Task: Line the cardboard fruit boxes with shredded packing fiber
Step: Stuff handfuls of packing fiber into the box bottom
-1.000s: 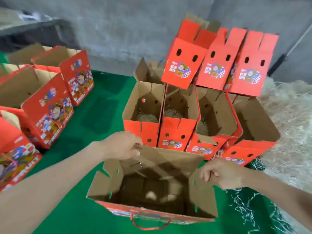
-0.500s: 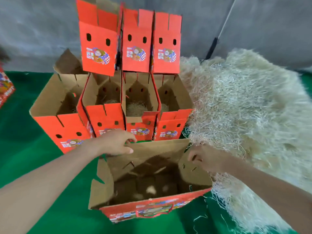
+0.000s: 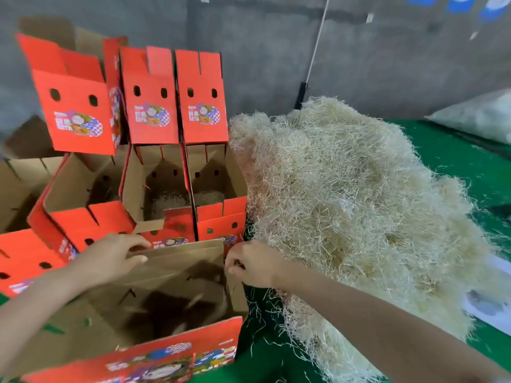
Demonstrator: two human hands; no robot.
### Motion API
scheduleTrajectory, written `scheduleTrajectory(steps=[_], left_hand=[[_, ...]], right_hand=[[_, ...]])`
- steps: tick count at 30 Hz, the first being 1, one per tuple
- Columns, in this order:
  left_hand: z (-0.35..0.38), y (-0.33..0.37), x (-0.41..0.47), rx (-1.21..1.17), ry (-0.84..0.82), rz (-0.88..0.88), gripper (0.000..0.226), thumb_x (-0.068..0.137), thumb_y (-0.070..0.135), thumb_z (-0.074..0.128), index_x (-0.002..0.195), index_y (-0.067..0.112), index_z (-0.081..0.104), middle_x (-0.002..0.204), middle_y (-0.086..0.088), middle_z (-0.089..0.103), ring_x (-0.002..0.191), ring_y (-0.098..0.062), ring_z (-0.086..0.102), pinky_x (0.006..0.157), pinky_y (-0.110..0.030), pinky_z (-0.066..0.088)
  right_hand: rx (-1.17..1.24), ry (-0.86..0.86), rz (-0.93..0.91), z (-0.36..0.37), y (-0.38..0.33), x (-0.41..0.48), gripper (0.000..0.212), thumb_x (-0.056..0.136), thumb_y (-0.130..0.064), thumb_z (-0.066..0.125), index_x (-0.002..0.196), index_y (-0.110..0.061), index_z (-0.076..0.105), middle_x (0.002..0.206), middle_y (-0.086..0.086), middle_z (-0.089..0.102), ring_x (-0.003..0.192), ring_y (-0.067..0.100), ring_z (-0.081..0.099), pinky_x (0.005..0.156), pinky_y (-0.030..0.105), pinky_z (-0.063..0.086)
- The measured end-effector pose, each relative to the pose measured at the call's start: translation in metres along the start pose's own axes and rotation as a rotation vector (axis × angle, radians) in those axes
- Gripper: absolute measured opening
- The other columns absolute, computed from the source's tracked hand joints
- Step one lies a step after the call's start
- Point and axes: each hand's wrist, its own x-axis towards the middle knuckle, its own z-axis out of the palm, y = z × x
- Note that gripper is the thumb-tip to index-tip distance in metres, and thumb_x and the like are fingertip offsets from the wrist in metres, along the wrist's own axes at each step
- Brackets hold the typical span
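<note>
The near open red-and-brown cardboard box (image 3: pixel 171 352) lay unlined. The left hand (image 3: pixel 110 261) and the right hand (image 3: pixel 251 265) each had a grip grasping its flaps. Behind it, two red cardboard boxes (image 3: pixel 218 217) held fiber. The pale shredded fiber heap (image 3: pixel 345 203) lay just right of it.

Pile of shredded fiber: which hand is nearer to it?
Right. The right hand grips the right flap of the open box, beside the edge of the pile. The left hand holds the back flap, farther left, away from the pile.

The nearest box (image 3: pixel 143 313) sits before a row of boxes (image 3: pixel 166 194), with the fiber heap (image 3: pixel 345 203) right of both
</note>
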Motion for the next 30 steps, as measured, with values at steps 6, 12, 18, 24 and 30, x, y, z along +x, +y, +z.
scheduleTrajectory(steps=[6, 12, 18, 24, 30], left_hand=[[-0.005, 0.095, 0.033, -0.373, 0.312, 0.116, 0.013, 0.085, 0.013, 0.065, 0.092, 0.022, 0.072, 0.089, 0.012, 0.069, 0.082, -0.001, 0.062, 0.072, -0.019, 0.046], [0.007, 0.201, 0.077, -0.542, 0.22, 0.221, 0.012, 0.086, 0.017, 0.064, 0.09, 0.027, 0.07, 0.073, 0.027, 0.059, 0.062, 0.015, 0.056, 0.055, -0.002, 0.038], [0.026, 0.283, 0.118, -0.717, 0.015, 0.177, 0.037, 0.085, 0.02, 0.066, 0.121, 0.02, 0.057, 0.113, 0.006, 0.061, 0.098, -0.004, 0.059, 0.072, -0.008, 0.043], [0.032, 0.331, 0.135, -0.731, -0.196, 0.228, 0.135, 0.054, 0.045, 0.084, 0.137, 0.052, -0.022, 0.152, 0.019, -0.016, 0.142, -0.009, -0.002, 0.115, -0.044, 0.01], [0.022, 0.37, 0.159, -0.893, -0.112, 0.264, 0.121, 0.078, 0.025, 0.073, 0.139, 0.036, -0.031, 0.153, -0.015, 0.02, 0.134, -0.024, 0.037, 0.106, -0.04, 0.039]], right_hand=[[0.029, 0.256, 0.273, -0.069, 0.086, -0.032, 0.028, 0.092, -0.017, 0.053, 0.119, -0.019, 0.057, 0.121, -0.001, 0.061, 0.095, 0.011, 0.062, 0.086, 0.025, 0.052], [-0.291, -0.023, 0.729, -0.09, 0.186, -0.088, 0.116, 0.06, -0.044, 0.082, 0.148, -0.033, 0.006, 0.156, 0.009, 0.0, 0.14, 0.043, 0.0, 0.104, 0.065, 0.014], [-0.228, 0.112, 0.742, -0.053, 0.218, -0.104, 0.12, 0.073, -0.015, 0.072, 0.139, -0.048, -0.022, 0.149, 0.009, -0.032, 0.137, 0.046, -0.003, 0.101, 0.059, 0.034], [0.353, 0.692, 0.648, -0.106, 0.211, -0.09, 0.049, 0.078, 0.006, 0.06, 0.122, -0.01, 0.044, 0.087, 0.006, 0.06, 0.057, 0.011, 0.057, 0.042, 0.013, 0.041], [0.484, 0.746, 0.345, -0.145, 0.172, -0.083, 0.065, 0.076, 0.0, 0.066, 0.129, -0.013, 0.032, 0.078, 0.003, 0.054, 0.052, 0.01, 0.055, 0.041, 0.023, 0.047]])
